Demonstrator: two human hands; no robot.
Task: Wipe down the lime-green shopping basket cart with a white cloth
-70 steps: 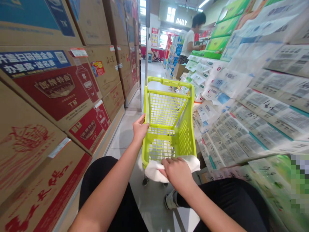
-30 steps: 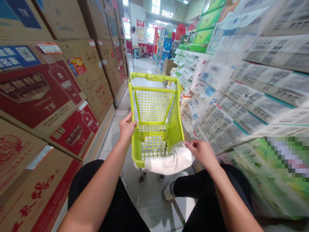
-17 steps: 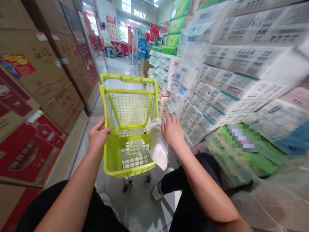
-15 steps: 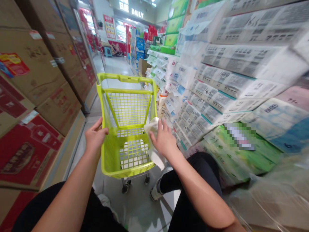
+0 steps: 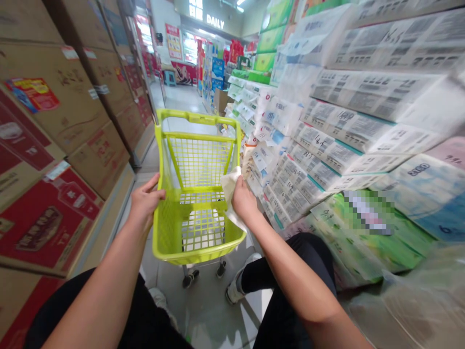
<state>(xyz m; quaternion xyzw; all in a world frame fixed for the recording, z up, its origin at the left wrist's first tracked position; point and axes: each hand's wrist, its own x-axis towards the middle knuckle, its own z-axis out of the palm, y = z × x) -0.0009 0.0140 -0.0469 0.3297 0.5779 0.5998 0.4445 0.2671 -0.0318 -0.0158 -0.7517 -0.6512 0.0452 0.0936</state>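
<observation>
On my left, cardboard boxes (image 5: 47, 106) are standing in stacks beside the aisle. My left hand (image 5: 143, 198) is holding the left edge of the yellow-green cart (image 5: 199, 256), partway along its length. It is partly closed, the thumb lying over the rim toward the inside and the fingers bending around the outside. The cart is standing upright on the floor (image 5: 210, 315) between my knees, its wheels (image 5: 191, 279) showing under the near edge. I am judging its basket to be stiff, fairly light plastic, unlikely to break; it could be rolling or turning if pushed, so the rim is offering the surest hold, and the handle (image 5: 196, 118) is rising at the far edge.

On the right edge of the cart, the white cloth (image 5: 229, 189) is draping over the rim, its lower end hanging toward the near right corner. It is looking soft, thin and light, easy to bunch and hardly fragile, though it could be sliding off smooth plastic; a pinch near its upper part is suiting it. My right hand (image 5: 244, 198) is doing that, nearly closed, with the fingers curling onto the cloth. Farther right, paper packs (image 5: 327, 140) are rising in tall piles.
</observation>
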